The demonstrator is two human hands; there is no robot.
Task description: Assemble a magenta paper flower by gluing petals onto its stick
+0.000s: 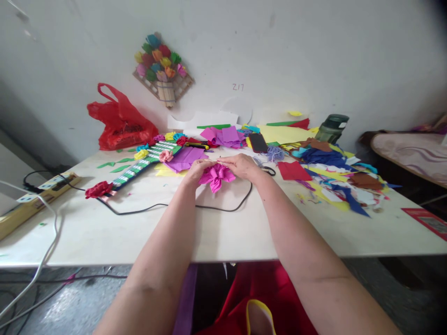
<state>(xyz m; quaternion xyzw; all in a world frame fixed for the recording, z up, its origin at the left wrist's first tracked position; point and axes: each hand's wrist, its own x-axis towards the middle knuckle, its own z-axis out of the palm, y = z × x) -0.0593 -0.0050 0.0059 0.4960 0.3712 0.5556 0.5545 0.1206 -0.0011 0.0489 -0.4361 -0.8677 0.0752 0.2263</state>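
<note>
A bright magenta paper flower (217, 177) with pointed petals is between my two hands, just above or on the white table. My left hand (199, 171) is closed on its left side, with the fingertips at the upper edge. From the right, my right hand (240, 165) reaches over the top of the flower, its fingers pressed together on the petals. Fingers of both hands nearly meet behind the flower, and the flower's back is hidden. Purple paper sheets (185, 159) lie just left of my left hand. A black cord (223, 209) runs across the table in front of the flower.
A guitar-shaped craft (148, 164) with paper flowers lies left, near a red plastic bag (120, 121). A power strip (38, 197) sits at the left edge. Right are a phone (258, 143), a red paper square (294, 170), paper scraps (335, 172) and a green bottle (331, 128).
</note>
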